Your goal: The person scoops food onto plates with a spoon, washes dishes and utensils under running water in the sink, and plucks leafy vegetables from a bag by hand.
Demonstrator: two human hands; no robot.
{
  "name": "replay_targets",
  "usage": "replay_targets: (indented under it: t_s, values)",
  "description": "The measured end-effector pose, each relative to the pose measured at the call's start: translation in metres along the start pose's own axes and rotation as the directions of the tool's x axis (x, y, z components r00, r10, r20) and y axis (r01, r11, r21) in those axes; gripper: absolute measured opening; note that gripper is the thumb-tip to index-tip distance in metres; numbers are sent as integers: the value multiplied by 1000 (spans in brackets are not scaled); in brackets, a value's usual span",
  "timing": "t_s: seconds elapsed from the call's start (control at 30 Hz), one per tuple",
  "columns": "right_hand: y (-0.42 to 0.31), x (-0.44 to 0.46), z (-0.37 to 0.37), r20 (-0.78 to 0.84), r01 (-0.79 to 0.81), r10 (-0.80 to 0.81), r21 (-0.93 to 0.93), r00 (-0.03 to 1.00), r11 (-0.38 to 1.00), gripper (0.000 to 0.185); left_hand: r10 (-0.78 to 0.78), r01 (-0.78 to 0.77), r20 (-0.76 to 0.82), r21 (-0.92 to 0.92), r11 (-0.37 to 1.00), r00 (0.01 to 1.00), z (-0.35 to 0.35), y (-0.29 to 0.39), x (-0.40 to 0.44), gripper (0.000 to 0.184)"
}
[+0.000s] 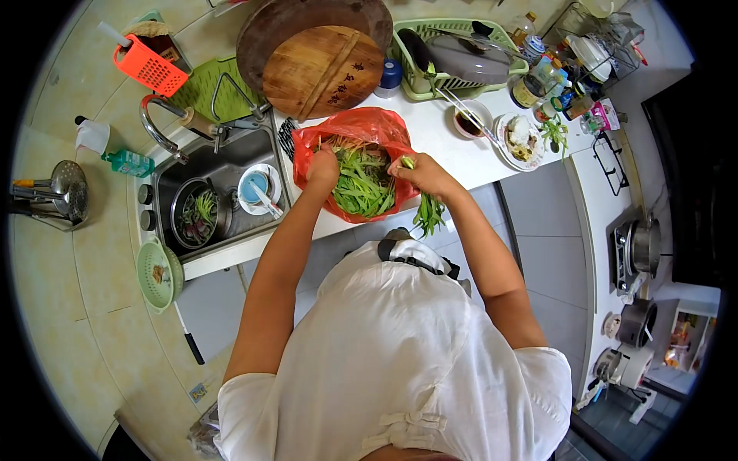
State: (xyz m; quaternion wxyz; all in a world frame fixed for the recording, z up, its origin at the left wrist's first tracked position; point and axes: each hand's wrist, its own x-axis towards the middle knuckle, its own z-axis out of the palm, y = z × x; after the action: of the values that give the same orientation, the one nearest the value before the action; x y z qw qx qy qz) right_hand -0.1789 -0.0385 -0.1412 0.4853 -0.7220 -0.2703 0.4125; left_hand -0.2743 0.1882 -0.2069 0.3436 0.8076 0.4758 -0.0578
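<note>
A red plastic bag (374, 117) sits at the counter's front edge, its mouth wide and full of leafy greens (363, 184) with some reddish stems. At the bag's left rim my left hand (323, 167) is closed on the plastic; its fingertips are partly hidden. My right hand (424, 177), over the right rim, grips a bunch of leafy greens (429, 216). Those leaves hang below the hand outside the bag, and a stem end pokes out above the fingers.
Left is a sink (254, 147) holding a pot of greens (201, 211) and a bowl (254, 187). A green colander (157, 273) stands beside it. Behind the bag lean round wooden boards (323, 71). Rightward are a dish rack (430, 86), sauce bowl (471, 119), food plate (520, 142) and bottles (528, 90).
</note>
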Motion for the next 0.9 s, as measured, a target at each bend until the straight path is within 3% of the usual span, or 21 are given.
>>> replay_targets:
  t_s: [0.03, 0.13, 0.23, 0.43, 0.6, 0.77, 0.9]
  values:
    - [2, 3, 2, 11, 33, -33, -19, 999, 999, 15, 16, -16, -16, -4, 1000, 1000, -1, -1, -1, 70]
    - [-5, 5, 7, 71, -48, 50, -20, 996, 999, 16, -31, 31, 6, -20, 999, 1000, -10, 2, -8, 60]
    - [-9, 9, 11, 97, -108, 110, -23, 989, 994, 17, 189, -182, 0, 265, 947, 982, 1, -16, 4, 38]
    - [-16, 17, 23, 53, -112, 112, 9, 992, 994, 17, 476, -424, -105, 317, 848, 873, -12, 2, -37, 17]
    - [-6, 42, 32, -24, -159, 166, 176, 986, 971, 24, 595, -545, -202, 255, 799, 778, -9, 12, -71, 20]
    - [-18, 48, 40, -115, -122, 180, 387, 977, 914, 28, 632, -608, -199, 171, 775, 749, -9, 15, -82, 20]
    - [-7, 63, 37, -189, -115, 226, 466, 955, 877, 20, 663, -643, -157, 164, 748, 732, -18, 10, -90, 16]
